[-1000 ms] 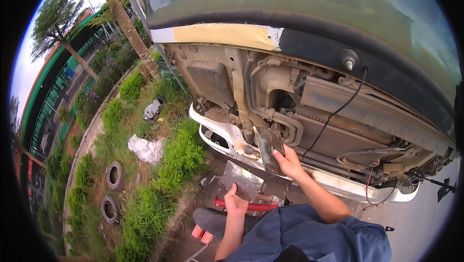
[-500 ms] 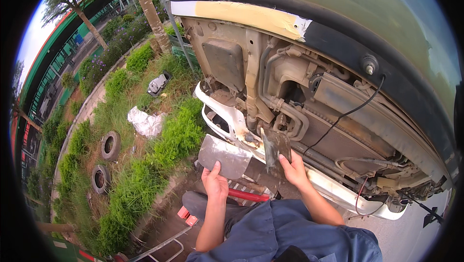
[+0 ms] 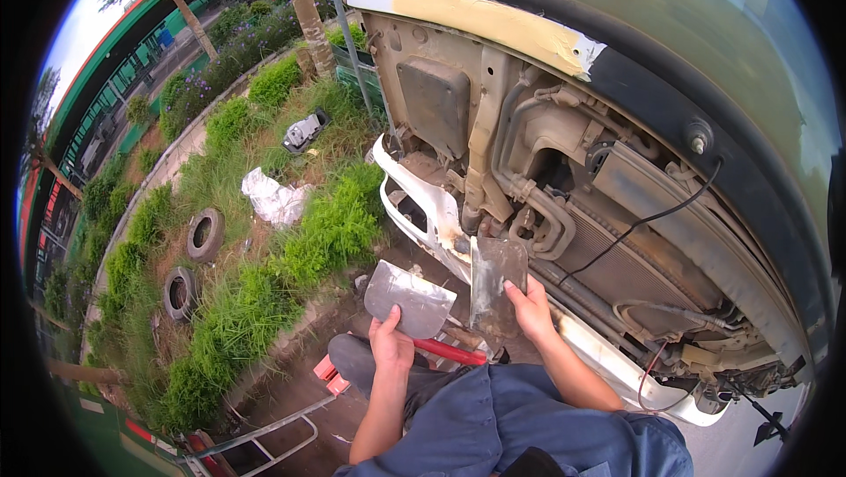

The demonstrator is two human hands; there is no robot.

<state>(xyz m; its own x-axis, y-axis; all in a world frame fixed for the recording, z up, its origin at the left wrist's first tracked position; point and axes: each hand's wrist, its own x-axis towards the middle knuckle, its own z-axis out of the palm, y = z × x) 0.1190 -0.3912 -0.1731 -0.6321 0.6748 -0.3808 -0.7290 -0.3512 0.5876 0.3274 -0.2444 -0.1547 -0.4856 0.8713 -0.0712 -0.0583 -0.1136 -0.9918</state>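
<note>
My left hand (image 3: pixel 390 343) grips a thin, flat grey metal sheet (image 3: pixel 410 294) by its lower edge, thumb on top. A second plate (image 3: pixel 498 274), darker and smudged, with a pale strip along its left side, is pinched in my right hand (image 3: pixel 531 310) at its right edge. The two pieces are held side by side with a narrow gap between them. Just beyond them runs a white bumper (image 3: pixel 416 191) with patches of bare, stained surface, at the front of a vehicle whose front panel is off.
Behind the bumper are pipes, a radiator (image 3: pixel 648 257) and a hanging black cable (image 3: pixel 652 221). A red bar (image 3: pixel 451 352) and a metal ladder-like frame (image 3: pixel 304 424) lie low near my legs. Left are grass, two old tires (image 3: pixel 205 235), a white plastic sheet (image 3: pixel 273 197) and a grey part (image 3: pixel 305 131).
The right plate has turned so that more of its broad face shows. The left sheet has tilted and sits slightly lower. The surroundings have shifted a little in view.
</note>
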